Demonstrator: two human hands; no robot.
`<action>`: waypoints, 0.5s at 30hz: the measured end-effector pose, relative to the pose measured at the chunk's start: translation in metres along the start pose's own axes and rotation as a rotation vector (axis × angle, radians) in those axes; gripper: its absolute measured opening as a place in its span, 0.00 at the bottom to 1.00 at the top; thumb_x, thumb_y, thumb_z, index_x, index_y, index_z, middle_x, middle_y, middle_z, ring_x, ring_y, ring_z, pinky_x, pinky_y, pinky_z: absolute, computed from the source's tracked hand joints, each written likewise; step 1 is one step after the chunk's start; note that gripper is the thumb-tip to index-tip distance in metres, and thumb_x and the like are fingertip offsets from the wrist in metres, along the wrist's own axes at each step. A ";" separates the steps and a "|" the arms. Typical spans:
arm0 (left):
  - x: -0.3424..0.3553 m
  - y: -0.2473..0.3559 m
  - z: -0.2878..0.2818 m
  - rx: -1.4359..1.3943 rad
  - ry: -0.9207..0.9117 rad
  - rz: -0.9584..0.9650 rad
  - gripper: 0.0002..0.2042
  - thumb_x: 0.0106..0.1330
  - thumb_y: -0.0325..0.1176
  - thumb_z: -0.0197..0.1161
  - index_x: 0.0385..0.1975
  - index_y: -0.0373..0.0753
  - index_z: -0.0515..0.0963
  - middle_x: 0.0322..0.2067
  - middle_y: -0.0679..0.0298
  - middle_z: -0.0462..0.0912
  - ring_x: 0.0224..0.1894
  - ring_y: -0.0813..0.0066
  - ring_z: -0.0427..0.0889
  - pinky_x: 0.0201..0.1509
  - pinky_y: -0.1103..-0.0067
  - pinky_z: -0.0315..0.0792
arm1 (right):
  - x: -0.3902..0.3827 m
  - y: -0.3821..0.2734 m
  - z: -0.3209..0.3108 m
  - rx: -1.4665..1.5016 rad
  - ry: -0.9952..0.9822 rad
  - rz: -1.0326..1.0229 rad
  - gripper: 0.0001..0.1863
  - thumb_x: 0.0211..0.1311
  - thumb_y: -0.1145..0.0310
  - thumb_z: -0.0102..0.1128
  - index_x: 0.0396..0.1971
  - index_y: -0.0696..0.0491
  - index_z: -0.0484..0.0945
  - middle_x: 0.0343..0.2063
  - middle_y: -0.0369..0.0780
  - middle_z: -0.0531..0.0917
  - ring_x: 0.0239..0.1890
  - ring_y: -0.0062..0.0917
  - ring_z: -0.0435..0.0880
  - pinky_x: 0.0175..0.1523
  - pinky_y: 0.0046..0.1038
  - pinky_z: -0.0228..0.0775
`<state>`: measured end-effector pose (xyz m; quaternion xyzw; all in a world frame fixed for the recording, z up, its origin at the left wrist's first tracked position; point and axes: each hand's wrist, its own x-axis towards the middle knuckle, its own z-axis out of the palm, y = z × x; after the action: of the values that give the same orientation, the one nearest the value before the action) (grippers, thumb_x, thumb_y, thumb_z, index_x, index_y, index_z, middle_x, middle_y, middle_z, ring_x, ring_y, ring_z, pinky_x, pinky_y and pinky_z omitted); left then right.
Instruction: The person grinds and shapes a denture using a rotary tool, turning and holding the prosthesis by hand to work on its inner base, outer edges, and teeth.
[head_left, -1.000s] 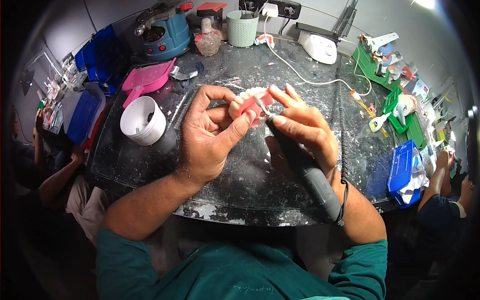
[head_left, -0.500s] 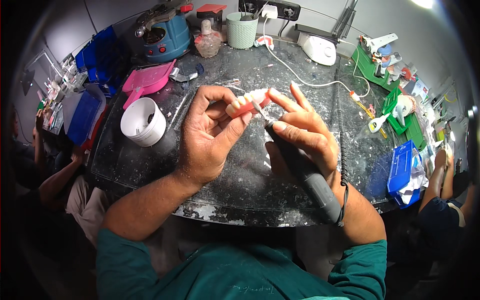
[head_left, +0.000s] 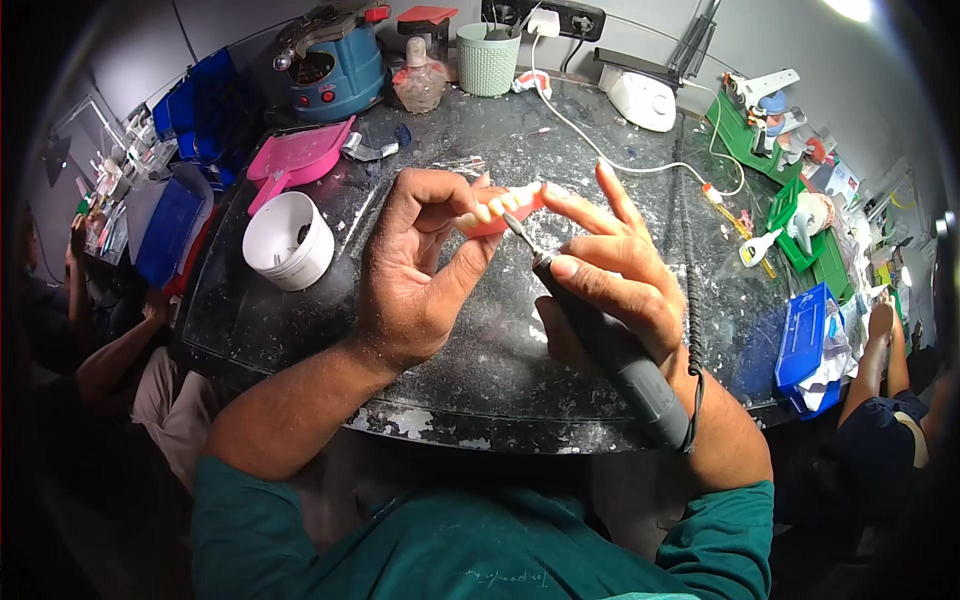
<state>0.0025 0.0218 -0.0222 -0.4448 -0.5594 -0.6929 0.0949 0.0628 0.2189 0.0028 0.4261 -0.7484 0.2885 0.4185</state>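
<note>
Your left fingers (head_left: 465,272) pinch a denture (head_left: 487,225), teeth (head_left: 509,204) already set; your right fingers (head_left: 615,290) grip a handpiece (head_left: 628,368), bur (head_left: 514,224) between, perhaps touching.

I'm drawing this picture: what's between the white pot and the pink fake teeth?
In the head view: dusty black tabletop, then the person's left hand, holding those fake teeth.

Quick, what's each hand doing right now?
Left hand: closed, pinching the pink denture with white teeth.
Right hand: closed around the black handpiece, two fingers stretched out.
</note>
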 end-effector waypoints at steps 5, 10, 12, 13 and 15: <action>0.002 0.001 0.003 0.017 0.004 0.015 0.14 0.65 0.19 0.58 0.47 0.36 0.65 0.43 0.65 0.71 0.54 0.75 0.77 0.74 0.62 0.54 | -0.002 0.001 0.002 0.020 0.059 0.017 0.19 0.50 0.79 0.70 0.43 0.52 0.78 0.33 0.40 0.80 0.54 0.48 0.81 0.66 0.62 0.55; 0.000 0.000 0.002 0.023 0.011 0.024 0.14 0.65 0.19 0.59 0.46 0.36 0.65 0.43 0.66 0.71 0.53 0.77 0.77 0.74 0.63 0.54 | 0.002 -0.005 0.006 0.081 0.139 0.077 0.20 0.45 0.81 0.72 0.41 0.51 0.81 0.33 0.38 0.82 0.54 0.45 0.82 0.68 0.60 0.53; -0.002 -0.001 0.001 -0.029 0.033 -0.016 0.13 0.66 0.19 0.58 0.46 0.36 0.64 0.43 0.65 0.72 0.52 0.78 0.76 0.73 0.65 0.57 | 0.003 -0.005 0.005 0.100 0.107 0.072 0.20 0.46 0.81 0.72 0.42 0.51 0.81 0.33 0.38 0.82 0.53 0.46 0.82 0.67 0.60 0.54; -0.002 0.001 0.003 -0.031 0.031 -0.015 0.13 0.66 0.19 0.58 0.46 0.36 0.64 0.43 0.65 0.72 0.52 0.78 0.76 0.73 0.65 0.57 | 0.002 -0.005 0.004 0.097 0.106 0.072 0.20 0.46 0.81 0.72 0.42 0.51 0.81 0.33 0.38 0.82 0.53 0.46 0.82 0.67 0.60 0.54; -0.003 0.008 0.006 -0.124 0.059 -0.163 0.13 0.66 0.19 0.58 0.46 0.36 0.64 0.42 0.65 0.74 0.51 0.79 0.77 0.67 0.71 0.65 | 0.002 -0.004 0.006 0.119 0.157 0.077 0.20 0.46 0.81 0.72 0.42 0.51 0.81 0.33 0.38 0.82 0.54 0.46 0.82 0.68 0.60 0.53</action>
<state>0.0119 0.0231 -0.0190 -0.3825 -0.5466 -0.7444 0.0268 0.0637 0.2121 0.0018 0.3970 -0.7107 0.3810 0.4383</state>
